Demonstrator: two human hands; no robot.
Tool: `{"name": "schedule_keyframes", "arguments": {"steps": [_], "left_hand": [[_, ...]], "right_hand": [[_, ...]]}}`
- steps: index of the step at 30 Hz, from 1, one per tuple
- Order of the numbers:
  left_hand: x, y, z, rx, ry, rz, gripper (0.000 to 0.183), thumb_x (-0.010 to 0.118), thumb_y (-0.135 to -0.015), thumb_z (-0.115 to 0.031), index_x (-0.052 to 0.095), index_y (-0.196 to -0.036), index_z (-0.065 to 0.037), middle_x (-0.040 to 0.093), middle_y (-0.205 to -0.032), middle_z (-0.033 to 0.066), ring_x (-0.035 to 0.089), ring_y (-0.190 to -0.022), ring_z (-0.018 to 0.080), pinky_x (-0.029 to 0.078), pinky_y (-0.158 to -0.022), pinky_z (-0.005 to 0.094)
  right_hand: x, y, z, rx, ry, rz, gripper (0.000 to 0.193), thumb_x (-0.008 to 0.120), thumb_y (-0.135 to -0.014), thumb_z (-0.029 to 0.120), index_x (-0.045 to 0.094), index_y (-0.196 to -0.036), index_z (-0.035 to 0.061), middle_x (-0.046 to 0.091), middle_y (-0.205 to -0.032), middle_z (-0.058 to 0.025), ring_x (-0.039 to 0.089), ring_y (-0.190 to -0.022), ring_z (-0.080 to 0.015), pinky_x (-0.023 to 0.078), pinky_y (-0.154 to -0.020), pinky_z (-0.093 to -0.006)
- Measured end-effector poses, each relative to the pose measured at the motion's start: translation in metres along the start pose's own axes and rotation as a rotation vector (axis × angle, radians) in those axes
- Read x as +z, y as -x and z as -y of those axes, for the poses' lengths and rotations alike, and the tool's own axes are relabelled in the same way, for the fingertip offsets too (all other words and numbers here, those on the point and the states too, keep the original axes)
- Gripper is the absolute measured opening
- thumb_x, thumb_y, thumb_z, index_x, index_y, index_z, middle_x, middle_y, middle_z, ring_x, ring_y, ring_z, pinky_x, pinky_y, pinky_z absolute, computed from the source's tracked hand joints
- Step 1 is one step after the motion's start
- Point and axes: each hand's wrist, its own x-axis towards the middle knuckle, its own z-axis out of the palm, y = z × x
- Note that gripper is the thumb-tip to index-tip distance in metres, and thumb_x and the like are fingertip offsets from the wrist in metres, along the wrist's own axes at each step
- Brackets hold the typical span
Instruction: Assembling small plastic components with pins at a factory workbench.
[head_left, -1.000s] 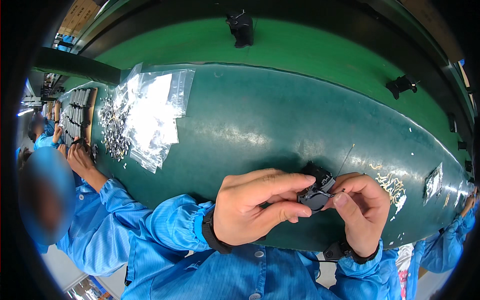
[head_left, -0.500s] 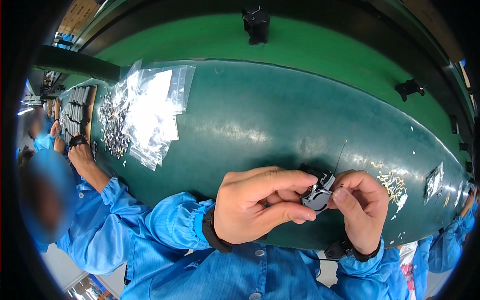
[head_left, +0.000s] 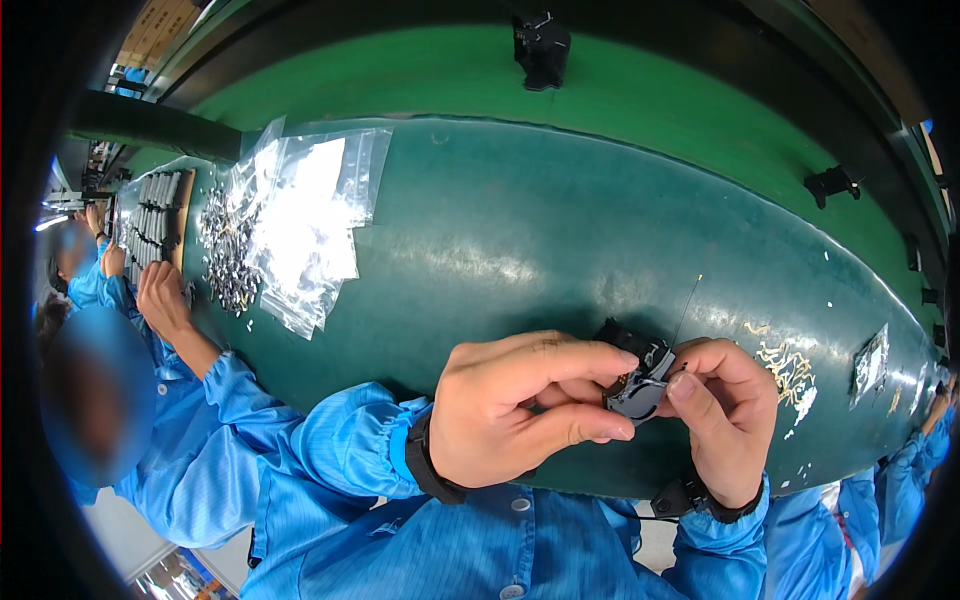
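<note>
My left hand [head_left: 530,400] is closed on a small black and grey device housing [head_left: 632,402], held a little above the bench between thumb and fingers. On the other side of it, my right hand [head_left: 725,415] has thumb and forefinger pinched at the housing's edge. Those fingertips hide what lies between them. From behind the right fingers, a thin dark wire [head_left: 688,308] with a small gold-coloured tip sticks up and away. Part of the housing is covered by my left fingers.
A dark green bench top [head_left: 470,210] carries clear plastic bags [head_left: 310,230] and a heap of small dark parts [head_left: 228,250] at left. Small gold-coloured strips [head_left: 785,370] and a small bag [head_left: 870,365] lie at right. A co-worker's hand [head_left: 163,297] is at far left.
The housing has tilted slightly in my fingers, and the wire has shifted a little to the right. At far left, the co-worker's hand has changed position.
</note>
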Motion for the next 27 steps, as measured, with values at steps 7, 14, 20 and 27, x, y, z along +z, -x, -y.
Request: {"name": "schedule_keyframes", "arguments": {"steps": [7, 14, 20, 27], "left_hand": [[-0.002, 0.001, 0.000, 0.060, -0.109, -0.006, 0.048, 0.090, -0.076, 0.000, 0.070, -0.118, 0.007, 0.073, -0.084, 0.0124, 0.071, -0.069, 0.0106, 0.051, -0.059, 0.0219], [0.003, 0.000, 0.004, 0.055, -0.109, -0.046, 0.046, 0.091, -0.074, 0.000, 0.072, -0.115, 0.006, 0.073, -0.082, 0.0119, 0.071, -0.068, 0.0107, 0.052, -0.060, 0.0225], [0.005, 0.001, 0.002, 0.025, -0.129, -0.062, 0.046, 0.092, -0.073, 0.000, 0.073, -0.114, 0.005, 0.075, -0.083, 0.0112, 0.071, -0.070, 0.0105, 0.052, -0.061, 0.0221], [0.006, 0.002, 0.001, 0.004, -0.143, -0.049, 0.047, 0.093, -0.072, -0.002, 0.073, -0.114, 0.003, 0.075, -0.085, 0.0109, 0.073, -0.072, 0.0113, 0.054, -0.062, 0.0228]], "right_hand": [[0.007, -0.007, -0.017, -0.842, 0.598, -0.319, 0.017, 0.076, -0.089, 0.004, 0.067, -0.101, -0.0031, 0.067, -0.089, -0.0110, 0.066, -0.081, -0.0196, 0.064, -0.080, -0.0395], [0.015, -0.005, -0.012, -1.224, 0.965, 0.176, 0.018, 0.079, -0.079, 0.017, 0.065, -0.077, 0.0050, 0.057, -0.068, -0.0023, 0.055, -0.065, -0.0162, 0.068, -0.086, -0.0428], [0.016, -0.002, -0.011, -1.211, 1.016, 0.145, 0.020, 0.079, -0.079, 0.017, 0.064, -0.076, 0.0047, 0.055, -0.067, -0.0026, 0.054, -0.063, -0.0163, 0.067, -0.087, -0.0427], [0.017, -0.004, -0.015, -1.201, 0.993, 0.141, 0.019, 0.078, -0.080, 0.015, 0.063, -0.074, 0.0046, 0.054, -0.066, -0.0026, 0.054, -0.064, -0.0162, 0.067, -0.087, -0.0414]]}}
